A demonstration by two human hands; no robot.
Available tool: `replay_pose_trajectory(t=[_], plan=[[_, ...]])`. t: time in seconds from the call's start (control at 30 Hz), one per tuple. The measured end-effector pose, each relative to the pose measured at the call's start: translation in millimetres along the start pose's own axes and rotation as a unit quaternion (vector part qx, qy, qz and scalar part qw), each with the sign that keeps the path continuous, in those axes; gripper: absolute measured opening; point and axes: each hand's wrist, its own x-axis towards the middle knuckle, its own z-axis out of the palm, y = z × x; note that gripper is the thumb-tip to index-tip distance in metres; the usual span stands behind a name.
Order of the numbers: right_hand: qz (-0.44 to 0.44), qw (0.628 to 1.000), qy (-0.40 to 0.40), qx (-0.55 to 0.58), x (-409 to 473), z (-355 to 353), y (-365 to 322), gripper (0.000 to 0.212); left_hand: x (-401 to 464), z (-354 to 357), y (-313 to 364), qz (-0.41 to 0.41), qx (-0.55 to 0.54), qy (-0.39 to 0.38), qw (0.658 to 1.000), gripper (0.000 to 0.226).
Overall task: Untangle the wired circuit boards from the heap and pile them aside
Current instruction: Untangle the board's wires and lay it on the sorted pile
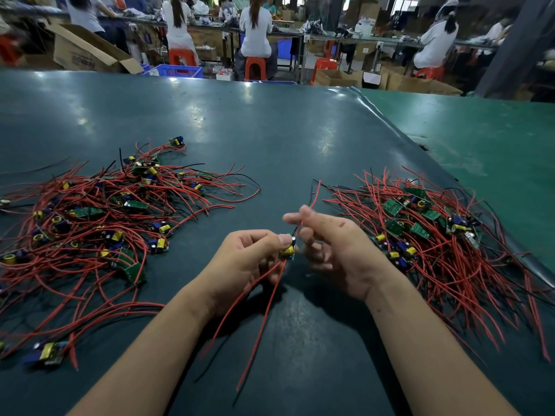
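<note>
a workshop hall stretches behind, with people seated on orange stools (254, 67) at long benches, cardboard boxes (87, 52) and a blue crate (180, 71) on the floor. in front lies a dark green table mat (270, 139).

both forearms reach in from the bottom edge and meet over the middle of the mat. the left hand (249, 259) has its fingers curled in, thumb on top, pinching one small circuit board (289, 249) with a yellow part on it; two red wires (258, 313) trail from the board down toward the viewer, with a thinner black one beside them. the right hand (333, 250) sits just beside it, palm turned inward, forefinger and thumb nipping a red wire (312, 199) that rises from the board, the other fingers loosely bent.

there are two piles of wired boards: a spread, tangled heap (99, 217) on the left, and a second pile (432, 235) on the right. boards in each are too many and too overlapped to count.
</note>
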Motion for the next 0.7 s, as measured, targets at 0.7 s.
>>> replay_pose_trajectory(t=[0.7], plan=[[-0.281,0.932,0.227,-0.015,12.2,-11.4,-4.1,0.015,-4.1,-3.3,3.3,-0.04,0.028,-0.089,0.995,0.019]])
